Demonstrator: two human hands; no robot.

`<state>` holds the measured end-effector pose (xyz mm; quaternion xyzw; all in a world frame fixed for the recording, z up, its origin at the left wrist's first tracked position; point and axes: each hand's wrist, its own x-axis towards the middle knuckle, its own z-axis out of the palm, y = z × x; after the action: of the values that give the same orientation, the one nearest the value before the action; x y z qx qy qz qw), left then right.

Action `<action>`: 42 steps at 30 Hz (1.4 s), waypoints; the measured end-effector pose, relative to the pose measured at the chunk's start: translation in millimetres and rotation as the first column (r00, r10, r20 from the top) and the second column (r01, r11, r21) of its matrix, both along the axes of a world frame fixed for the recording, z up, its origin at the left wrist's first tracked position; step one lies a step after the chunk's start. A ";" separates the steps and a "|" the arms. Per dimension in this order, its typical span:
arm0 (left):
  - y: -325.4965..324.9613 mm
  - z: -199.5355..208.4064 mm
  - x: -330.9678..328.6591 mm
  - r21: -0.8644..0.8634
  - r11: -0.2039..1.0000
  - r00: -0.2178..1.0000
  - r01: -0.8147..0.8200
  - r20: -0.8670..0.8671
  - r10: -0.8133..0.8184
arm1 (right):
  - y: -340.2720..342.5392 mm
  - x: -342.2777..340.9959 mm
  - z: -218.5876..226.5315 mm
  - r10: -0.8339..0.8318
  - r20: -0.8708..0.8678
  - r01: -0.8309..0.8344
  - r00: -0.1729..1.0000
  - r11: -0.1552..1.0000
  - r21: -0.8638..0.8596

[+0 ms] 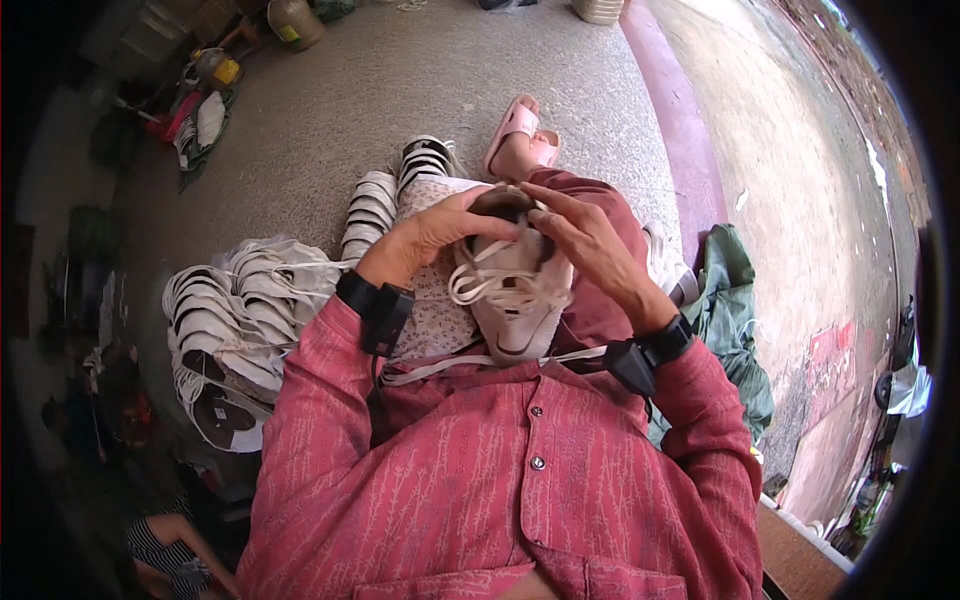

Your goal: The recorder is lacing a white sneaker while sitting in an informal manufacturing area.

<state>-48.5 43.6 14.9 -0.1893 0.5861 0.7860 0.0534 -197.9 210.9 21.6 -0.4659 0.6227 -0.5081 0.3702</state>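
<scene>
A cream-coloured shoe upper lies on my lap, its toe toward my belly and its dark-lined ankle opening away from me. White laces hang in loops over its front. My left hand grips the left side of the collar, thumb reaching over the opening. On the other side, my right hand holds the right edge of the collar with bent fingers. The inside of the upper is partly hidden by my fingers. Beneath it, a flower-patterned cloth covers my left leg.
Nested stacks of white shoe uppers sit at my left, with another stack beside my leg. Green cloth or sacking lies at right. My foot wears a pink slipper. Containers stand far left; a person is at lower left.
</scene>
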 end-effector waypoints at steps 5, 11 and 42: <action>-23.7 -16.0 19.1 -0.086 0.994 0.995 0.065 -0.073 -0.072 | 17.8 -26.2 -23.1 -0.041 0.305 0.034 0.951 0.999 0.028; -34.5 -30.9 76.4 0.182 0.983 0.987 0.040 -0.163 -0.010 | 21.3 -34.3 -70.4 -0.011 0.186 -0.007 0.982 0.996 0.092; -18.6 -2.2 71.3 -0.490 0.871 1.000 -0.020 -0.025 0.009 | 27.1 -5.4 -68.8 -0.232 0.445 0.172 0.865 0.970 0.171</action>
<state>22.7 25.1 12.7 -0.1922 0.7654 0.6141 -0.0086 -203.3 238.0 -47.1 -0.2399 0.5929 -0.5998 0.4808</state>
